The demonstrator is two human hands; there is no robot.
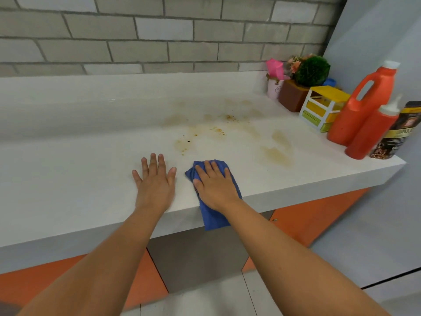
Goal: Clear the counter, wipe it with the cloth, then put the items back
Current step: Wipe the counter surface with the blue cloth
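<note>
A blue cloth (214, 215) lies at the front edge of the white counter (79, 169), one end hanging over the edge. My right hand (215, 184) presses flat on the cloth with straight fingers. My left hand (156, 179) rests flat on the bare counter just left of it, fingers spread. Brown stains and crumbs (205, 131) spread across the counter beyond both hands, with more smears (278, 147) to the right.
Crowded at the right end stand a big red jug (362, 106), a red squeeze bottle (371, 133), a dark packet (398, 133), a yellow-and-white mini drawer unit (321, 108), a brown pot with a green plant (303, 87) and a small pink-flowered cup (274, 80). A grey brick wall backs the counter; orange cabinets sit below.
</note>
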